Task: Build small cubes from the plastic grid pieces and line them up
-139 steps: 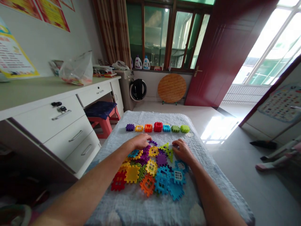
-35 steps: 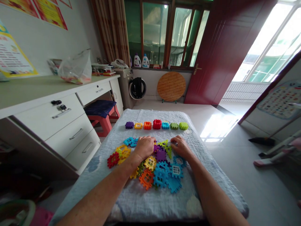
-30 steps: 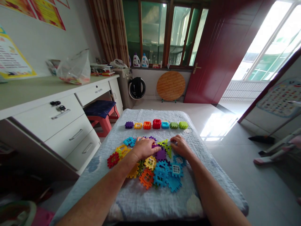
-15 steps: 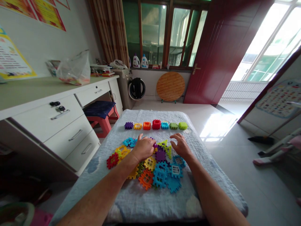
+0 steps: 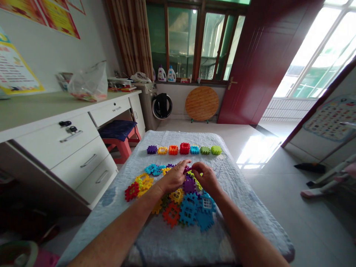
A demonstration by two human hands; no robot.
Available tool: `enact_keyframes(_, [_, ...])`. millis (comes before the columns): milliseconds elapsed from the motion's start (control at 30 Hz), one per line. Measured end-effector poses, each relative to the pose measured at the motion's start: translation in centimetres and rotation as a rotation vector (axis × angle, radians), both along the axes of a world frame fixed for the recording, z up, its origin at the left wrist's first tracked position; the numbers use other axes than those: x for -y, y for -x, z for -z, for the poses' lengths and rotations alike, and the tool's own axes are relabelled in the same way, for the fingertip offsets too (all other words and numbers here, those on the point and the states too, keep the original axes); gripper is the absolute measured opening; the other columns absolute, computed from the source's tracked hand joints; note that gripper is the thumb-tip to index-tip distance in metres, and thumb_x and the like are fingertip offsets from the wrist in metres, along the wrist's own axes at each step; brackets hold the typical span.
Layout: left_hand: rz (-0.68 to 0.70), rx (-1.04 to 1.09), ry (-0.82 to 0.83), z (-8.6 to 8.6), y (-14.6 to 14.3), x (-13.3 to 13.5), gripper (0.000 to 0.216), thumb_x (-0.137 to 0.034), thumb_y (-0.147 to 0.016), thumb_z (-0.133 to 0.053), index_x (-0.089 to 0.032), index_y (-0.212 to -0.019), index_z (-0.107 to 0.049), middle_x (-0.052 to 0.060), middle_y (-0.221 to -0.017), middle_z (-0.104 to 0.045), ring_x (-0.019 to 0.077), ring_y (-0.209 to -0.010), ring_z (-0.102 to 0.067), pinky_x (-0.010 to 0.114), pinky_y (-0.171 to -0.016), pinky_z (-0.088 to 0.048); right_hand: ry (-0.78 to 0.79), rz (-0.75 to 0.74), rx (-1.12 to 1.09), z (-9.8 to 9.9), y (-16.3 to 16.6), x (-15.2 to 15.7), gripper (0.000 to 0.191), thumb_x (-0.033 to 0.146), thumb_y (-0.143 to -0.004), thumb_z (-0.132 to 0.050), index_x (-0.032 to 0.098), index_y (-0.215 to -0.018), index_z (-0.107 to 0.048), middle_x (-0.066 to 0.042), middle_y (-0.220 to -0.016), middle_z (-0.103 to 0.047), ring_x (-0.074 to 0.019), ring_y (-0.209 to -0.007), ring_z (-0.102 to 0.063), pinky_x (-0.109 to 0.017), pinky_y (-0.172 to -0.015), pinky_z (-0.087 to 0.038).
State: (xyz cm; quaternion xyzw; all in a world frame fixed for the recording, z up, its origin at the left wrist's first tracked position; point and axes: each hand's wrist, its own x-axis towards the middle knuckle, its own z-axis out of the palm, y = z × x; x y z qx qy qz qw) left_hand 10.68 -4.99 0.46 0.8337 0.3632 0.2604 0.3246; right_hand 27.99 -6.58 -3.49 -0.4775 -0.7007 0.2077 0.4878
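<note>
A heap of flat, toothed plastic building tiles (image 5: 183, 205) in many colours lies on a pale blue quilted cloth (image 5: 167, 244). My left hand (image 5: 174, 178) and my right hand (image 5: 204, 178) meet over the far edge of the heap. Their fingertips pinch together on a purple tile (image 5: 187, 170) held between them. Under my right palm lies a yellow-green tile. A row of small assembled cubes (image 5: 184, 149), purple through orange, red, blue and green, stands along the far side of the cloth. Loose blue, yellow and red tiles (image 5: 141, 182) lie spread to the left.
A white desk with drawers (image 5: 69, 148) runs along the left, a red stool (image 5: 122, 142) with a blue cushion beneath it. A clear plastic bag (image 5: 89, 83) sits on the desk. A round wooden tabletop (image 5: 202, 104) leans on the far wall beside a dark red door (image 5: 258, 63).
My right hand has slid left from the green tile to meet my left hand. Both now pinch a purple tile. Earlier, my left hand spread blue, yellow and red tiles out to the left.
</note>
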Motion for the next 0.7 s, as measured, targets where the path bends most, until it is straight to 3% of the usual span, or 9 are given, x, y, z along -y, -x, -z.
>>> enact_keyframes(267, [0.257,0.264,0.605,-0.8,0.8,0.1,0.057,-0.015,-0.077,-0.055,-0.019,-0.132,-0.042,0.005,-0.122,-0.057,0.0191,-0.107,-0.052,0.033,-0.095,-0.040,-0.092,0.009,0.088,-0.6,0.0,0.4,0.014,0.010,-0.075,-0.051,0.019,-0.081,-0.061,0.001,-0.073,-0.059,-0.0125,-0.066,-0.054,-0.023,-0.063,-0.041])
enact_keyframes(433, [0.289,0.415,0.898,-1.3,1.8,0.4,0.050,-0.025,-0.081,-0.059,-0.021,-0.129,-0.047,0.005,-0.117,-0.058,0.0169,-0.104,-0.054,0.030,-0.093,-0.040,-0.069,-0.023,0.078,-1.0,0.0,0.5,0.014,0.010,-0.074,-0.050,0.019,-0.080,-0.059,0.002,-0.069,-0.057,-0.0117,-0.063,-0.053,-0.023,-0.063,-0.041])
enact_keyframes(533, [0.309,0.416,0.953,-1.4,2.2,0.3,0.052,-0.028,-0.079,-0.064,-0.022,-0.129,-0.048,0.006,-0.115,-0.059,0.0161,-0.101,-0.056,0.031,-0.093,-0.040,-0.072,-0.038,0.075,-1.3,0.3,0.8,0.014,0.010,-0.073,-0.050,0.018,-0.079,-0.059,0.002,-0.069,-0.056,-0.0113,-0.062,-0.052,-0.023,-0.062,-0.041])
enact_keyframes(700, [0.276,0.356,0.891,-1.1,2.2,0.0,0.063,-0.031,-0.071,-0.074,-0.021,-0.127,-0.049,0.007,-0.114,-0.061,0.0204,-0.102,-0.058,0.035,-0.089,-0.045,-0.081,-0.071,0.040,-1.5,0.8,1.2,0.014,0.010,-0.072,-0.050,0.019,-0.079,-0.058,0.002,-0.069,-0.056,-0.0110,-0.062,-0.052,-0.022,-0.060,-0.042])
